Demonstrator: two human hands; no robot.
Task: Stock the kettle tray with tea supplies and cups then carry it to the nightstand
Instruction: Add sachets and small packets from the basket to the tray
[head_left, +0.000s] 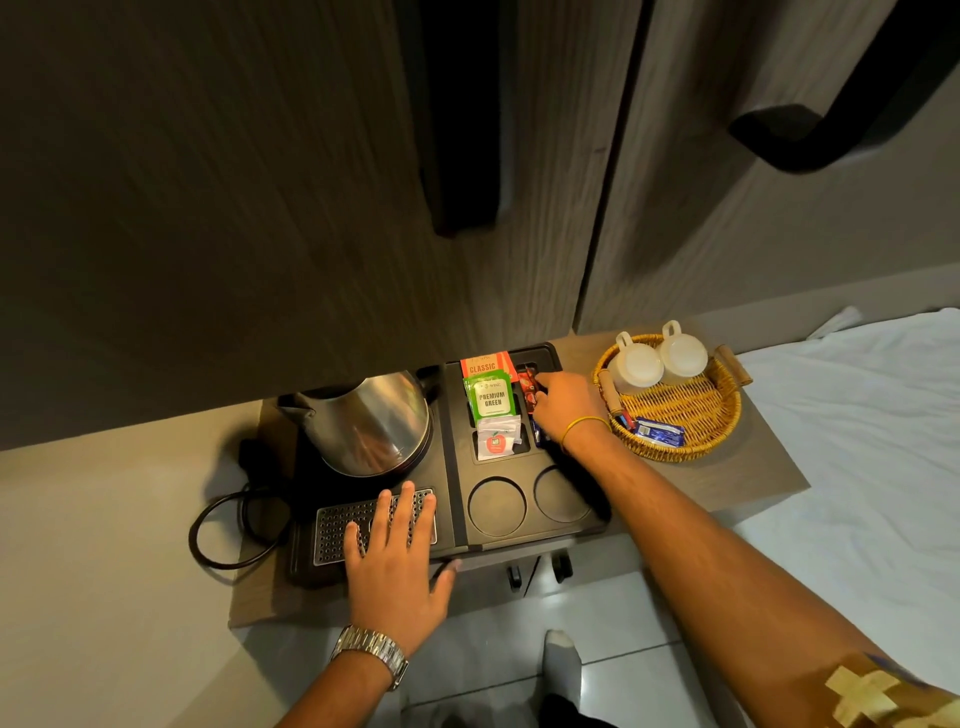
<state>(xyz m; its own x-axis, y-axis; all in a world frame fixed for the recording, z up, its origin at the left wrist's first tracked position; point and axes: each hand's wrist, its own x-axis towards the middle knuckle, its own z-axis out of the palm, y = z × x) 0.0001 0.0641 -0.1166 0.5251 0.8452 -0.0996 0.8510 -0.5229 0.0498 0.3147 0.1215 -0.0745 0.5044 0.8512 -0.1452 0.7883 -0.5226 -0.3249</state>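
Observation:
The black kettle tray (457, 519) sits on a low wooden table with a steel kettle (374, 421) on its left half. Its right half holds a red tea packet (484, 365), green tea packets (491, 397) and a white sachet (496, 439), with two round cup recesses (496, 506) bare. My left hand (395, 556) lies flat, fingers spread, on the perforated drip grid at the tray's front. My right hand (563, 405) is closed on red sachets (530, 389) in the narrow right compartment. Two white cups (657, 358) lie upturned in a wicker basket (675, 410) to the right.
A blue packet (660, 431) lies in the basket. The kettle's black cord (228, 519) loops off the tray's left side. Wooden wardrobe doors stand directly behind the table. A bed with white sheets (857, 441) is on the right. My socked foot (563, 660) is on the tiled floor below.

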